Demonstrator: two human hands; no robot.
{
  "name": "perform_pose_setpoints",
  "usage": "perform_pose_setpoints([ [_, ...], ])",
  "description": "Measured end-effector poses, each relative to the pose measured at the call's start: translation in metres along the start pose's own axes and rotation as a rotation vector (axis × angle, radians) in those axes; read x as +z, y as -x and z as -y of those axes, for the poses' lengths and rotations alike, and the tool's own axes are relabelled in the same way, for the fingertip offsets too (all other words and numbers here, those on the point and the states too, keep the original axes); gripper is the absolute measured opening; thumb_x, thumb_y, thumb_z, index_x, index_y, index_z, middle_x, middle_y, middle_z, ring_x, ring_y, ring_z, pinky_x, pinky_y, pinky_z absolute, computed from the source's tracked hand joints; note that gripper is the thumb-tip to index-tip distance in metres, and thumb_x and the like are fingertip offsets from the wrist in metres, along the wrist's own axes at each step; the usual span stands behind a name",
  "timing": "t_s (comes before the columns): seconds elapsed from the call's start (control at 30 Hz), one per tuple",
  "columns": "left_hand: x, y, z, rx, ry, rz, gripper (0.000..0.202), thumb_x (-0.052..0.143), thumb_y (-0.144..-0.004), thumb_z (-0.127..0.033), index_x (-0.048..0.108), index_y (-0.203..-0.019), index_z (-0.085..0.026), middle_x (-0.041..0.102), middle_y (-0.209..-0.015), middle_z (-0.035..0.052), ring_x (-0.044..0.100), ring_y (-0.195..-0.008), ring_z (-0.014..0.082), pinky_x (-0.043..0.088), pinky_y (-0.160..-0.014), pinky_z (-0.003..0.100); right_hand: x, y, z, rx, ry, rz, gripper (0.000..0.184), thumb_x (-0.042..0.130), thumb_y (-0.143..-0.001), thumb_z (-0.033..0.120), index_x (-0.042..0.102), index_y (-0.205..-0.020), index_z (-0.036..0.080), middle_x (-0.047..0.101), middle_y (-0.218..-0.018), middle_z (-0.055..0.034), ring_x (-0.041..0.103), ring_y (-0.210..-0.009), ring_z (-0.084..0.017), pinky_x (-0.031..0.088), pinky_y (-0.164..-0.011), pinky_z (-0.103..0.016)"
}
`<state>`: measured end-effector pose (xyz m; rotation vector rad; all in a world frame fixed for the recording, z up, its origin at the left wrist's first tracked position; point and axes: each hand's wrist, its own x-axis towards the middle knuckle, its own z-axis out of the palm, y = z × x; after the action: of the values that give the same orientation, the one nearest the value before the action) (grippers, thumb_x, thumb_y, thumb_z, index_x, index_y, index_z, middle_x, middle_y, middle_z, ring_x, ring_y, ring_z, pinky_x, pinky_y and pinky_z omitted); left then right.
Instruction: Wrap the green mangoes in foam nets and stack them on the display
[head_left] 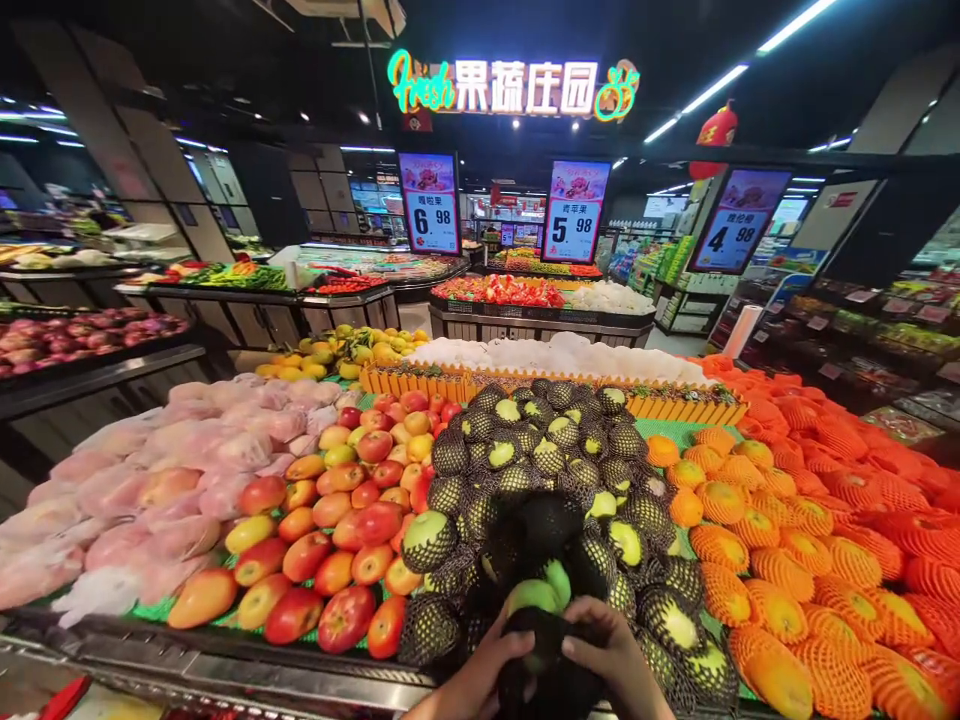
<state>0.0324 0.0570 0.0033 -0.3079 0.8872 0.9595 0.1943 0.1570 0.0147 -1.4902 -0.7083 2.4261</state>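
Low in the middle of the head view, my left hand (491, 665) and my right hand (606, 645) close from both sides around a black foam net (544, 665). The bare top of a green apple (536, 595) shows just above the net, between my hands. How far the net covers this apple is hidden in the dark. More green apples (559, 455) in black nets are heaped right in front of my hands. A dark patch behind the held apple is too black to make out.
Red apples (360, 555) lie left of the netted heap, with pale wrapped fruit (180, 470) beyond. Oranges in orange nets (780, 560) and red-netted fruit (847, 450) fill the right. A metal edge (225, 670) runs along the front. A small orange fence (420, 385) stands behind the apples.
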Motion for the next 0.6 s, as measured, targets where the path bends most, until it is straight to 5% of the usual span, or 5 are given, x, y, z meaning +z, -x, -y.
perform_pose_setpoints([
  [0.2,-0.035,0.010,-0.014,-0.037,0.077,0.076,0.053,0.082,-0.065,-0.063,0.069,-0.076,-0.013,0.063,-0.068,0.0032,0.058,-0.065,0.0144,0.045,-0.059,0.024,0.011,0.008,-0.022,0.079,-0.025,0.027,0.047,0.098,-0.051,0.034,0.073,-0.089,0.021,0.074,-0.083,-0.0012,0.066,-0.076,-0.017,0.045,-0.070,-0.026],
  [0.3,-0.051,0.015,-0.024,-0.083,0.148,0.147,0.064,0.079,-0.065,-0.070,0.075,-0.087,-0.011,0.073,-0.085,0.0111,0.067,-0.094,0.0272,0.053,-0.089,0.037,0.014,0.004,-0.032,0.094,0.145,-0.048,0.039,0.096,-0.054,0.036,0.073,-0.081,0.020,0.070,-0.076,-0.0011,0.062,-0.073,-0.018,0.046,-0.071,-0.029],
  [0.4,-0.066,0.017,-0.030,-0.073,0.138,0.225,0.068,0.077,-0.069,-0.067,0.076,-0.107,-0.010,0.074,-0.109,0.0156,0.061,-0.122,0.0345,0.040,-0.114,0.046,0.023,-0.004,-0.034,0.046,0.082,-0.115,0.030,0.091,-0.065,0.043,0.073,-0.076,0.022,0.066,-0.073,-0.0014,0.059,-0.071,-0.018,0.047,-0.071,-0.030],
  [0.6,-0.083,0.010,-0.023,-0.030,0.020,0.387,0.078,0.075,-0.068,-0.070,0.072,-0.125,-0.017,0.070,-0.125,0.0149,0.055,-0.133,0.0382,0.034,-0.120,0.049,0.056,-0.020,-0.025,0.051,-0.236,-0.292,0.045,0.091,-0.060,0.051,0.079,-0.097,0.029,0.075,-0.097,-0.0062,0.067,-0.090,-0.023,0.053,-0.087,-0.035],
])
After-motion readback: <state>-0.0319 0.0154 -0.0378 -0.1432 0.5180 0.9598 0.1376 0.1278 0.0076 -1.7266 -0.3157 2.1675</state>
